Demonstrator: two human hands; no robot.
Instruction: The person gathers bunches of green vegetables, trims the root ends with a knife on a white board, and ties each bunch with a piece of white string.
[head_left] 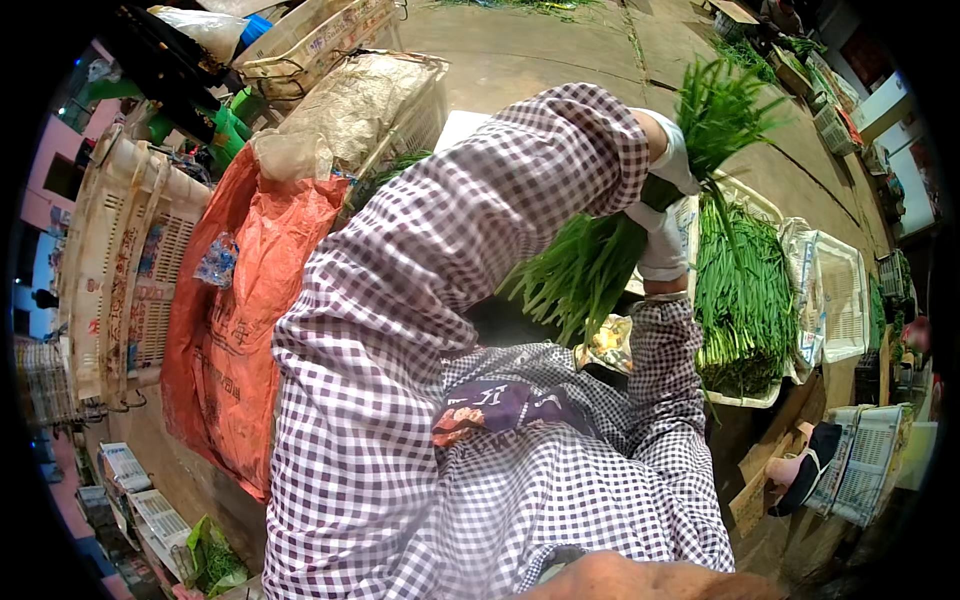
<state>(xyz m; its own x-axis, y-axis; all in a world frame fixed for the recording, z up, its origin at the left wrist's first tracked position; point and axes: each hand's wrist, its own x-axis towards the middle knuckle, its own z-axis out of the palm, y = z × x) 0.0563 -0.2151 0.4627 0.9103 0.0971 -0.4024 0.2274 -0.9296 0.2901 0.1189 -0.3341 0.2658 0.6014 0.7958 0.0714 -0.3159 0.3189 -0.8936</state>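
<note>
Head view, only one: we see bunch of long green leaves point(722, 115) in upper right of frame, slanting down toward centre. Left hand point(674, 152) and right hand point(661, 243), both white-gloved, near each other, closed round bunch's middle; finger detail too small for us to read. We judge bunch light, limp at loose ends, easily bruised, maybe slippery if damp. Best hold, we'd say: gathered middle, gentle full-hand grip, not leaf tips. More greens point(742, 280) lie in white crate point(750, 400), right of centre.
</note>
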